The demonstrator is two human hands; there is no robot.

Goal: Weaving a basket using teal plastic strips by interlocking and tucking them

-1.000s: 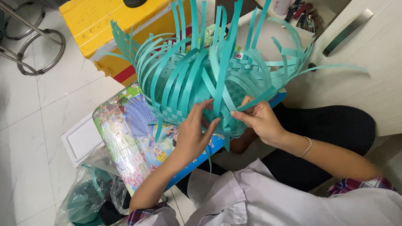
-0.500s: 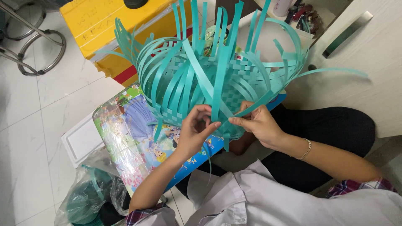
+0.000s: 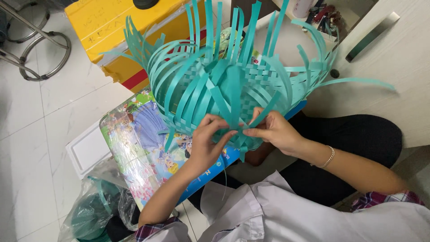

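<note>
The white tiled floor (image 3: 40, 112) lies open from 8 to 10 o'clock. A yellow box (image 3: 112, 31) crowds 11 o'clock and a pale cabinet (image 3: 398, 62) closes off 2 o'clock. The teal woven basket (image 3: 224, 89) sits at centre over a colourful picture board (image 3: 139, 148), its loose strips fanning towards 12. The left hand (image 3: 207, 141) and right hand (image 3: 274, 131) pinch strips at its near rim, fingers closed narrow. Since half a second ago the hands have drawn closer together.
</note>
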